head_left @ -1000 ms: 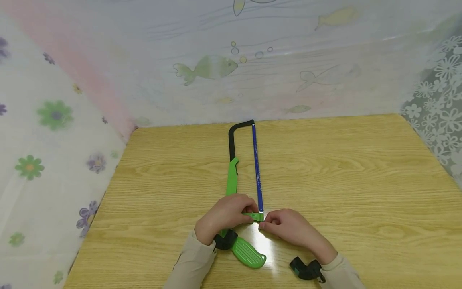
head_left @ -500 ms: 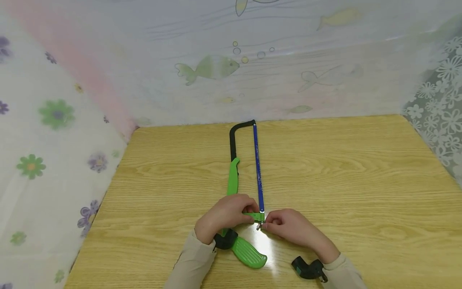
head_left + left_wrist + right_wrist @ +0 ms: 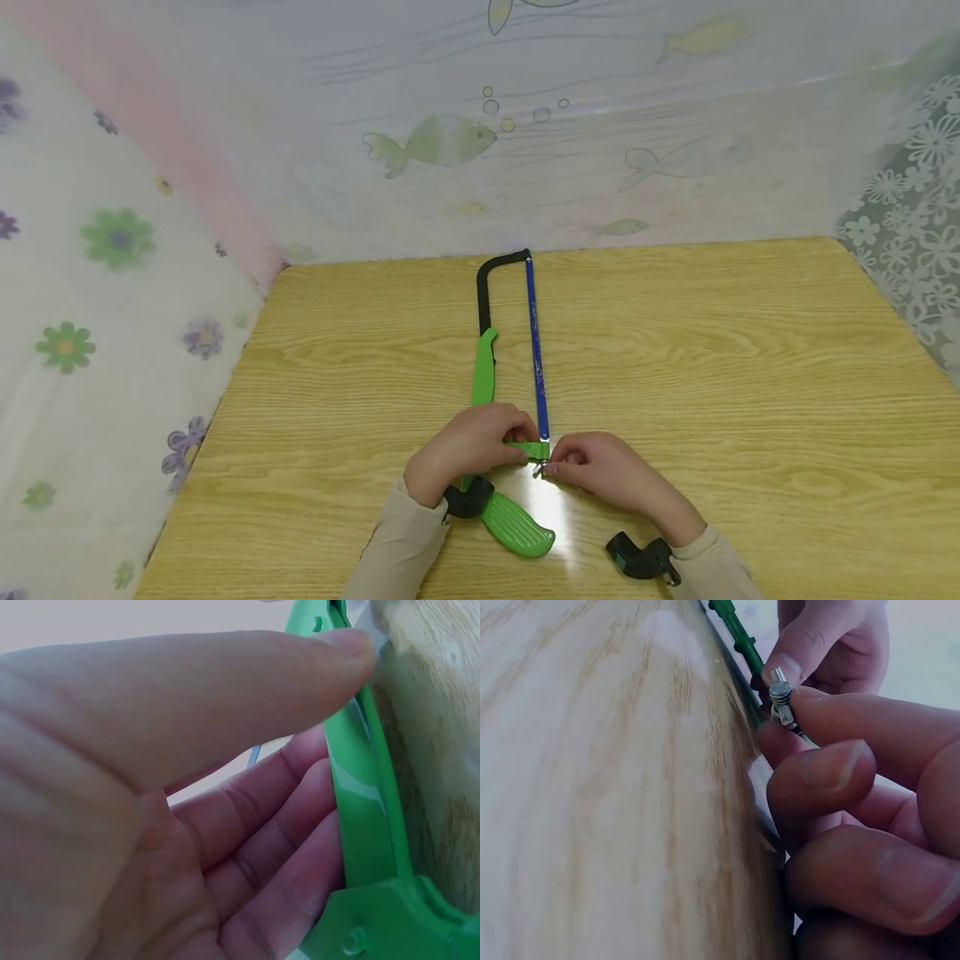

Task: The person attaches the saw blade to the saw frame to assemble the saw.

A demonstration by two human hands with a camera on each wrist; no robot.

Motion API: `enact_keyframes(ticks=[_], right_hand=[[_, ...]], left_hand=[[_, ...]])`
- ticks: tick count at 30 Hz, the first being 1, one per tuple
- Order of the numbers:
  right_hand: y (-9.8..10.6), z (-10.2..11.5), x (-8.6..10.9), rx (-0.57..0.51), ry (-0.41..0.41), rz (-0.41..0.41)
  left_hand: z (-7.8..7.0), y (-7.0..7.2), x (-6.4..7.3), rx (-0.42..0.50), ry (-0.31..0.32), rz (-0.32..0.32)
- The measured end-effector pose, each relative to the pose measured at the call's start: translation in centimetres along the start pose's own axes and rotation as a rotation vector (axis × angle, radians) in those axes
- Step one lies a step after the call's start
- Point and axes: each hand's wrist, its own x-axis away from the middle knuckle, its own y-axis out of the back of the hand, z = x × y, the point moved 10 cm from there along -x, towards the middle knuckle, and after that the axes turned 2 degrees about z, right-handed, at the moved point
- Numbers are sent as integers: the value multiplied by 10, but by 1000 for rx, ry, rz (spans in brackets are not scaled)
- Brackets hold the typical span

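Observation:
A hacksaw (image 3: 483, 371) lies on the table, its black bow at the far end and its blue blade (image 3: 537, 350) running along the right side. Its green grip (image 3: 517, 525) points towards me. My left hand (image 3: 480, 437) holds the short green arm at the near end of the blade; in the left wrist view, thumb and fingers press on either side of the green frame (image 3: 367, 817). Just below that arm, my right hand (image 3: 611, 471) pinches a small metal wing nut (image 3: 780, 694) between thumb and forefinger. The remaining right fingers are curled in.
The wood-grain table (image 3: 712, 358) extends on both sides of the saw. A sheet printed with fish (image 3: 450, 137) hangs behind it, and a flowered one (image 3: 116, 237) on the left. Black wrist mounts sit on both sleeves.
The wing nut, hidden by the right fingers a second ago, now shows beside the thumb and has turned slightly. Right fingertips have shifted a little; left hand and saw stay nearly in place.

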Motion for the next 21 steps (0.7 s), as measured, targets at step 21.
enact_keyframes(ticks=[21], right_hand=[[1,-2,-1,26,-11,-20]], left_hand=[[0,0,-1,-5,5,-2]])
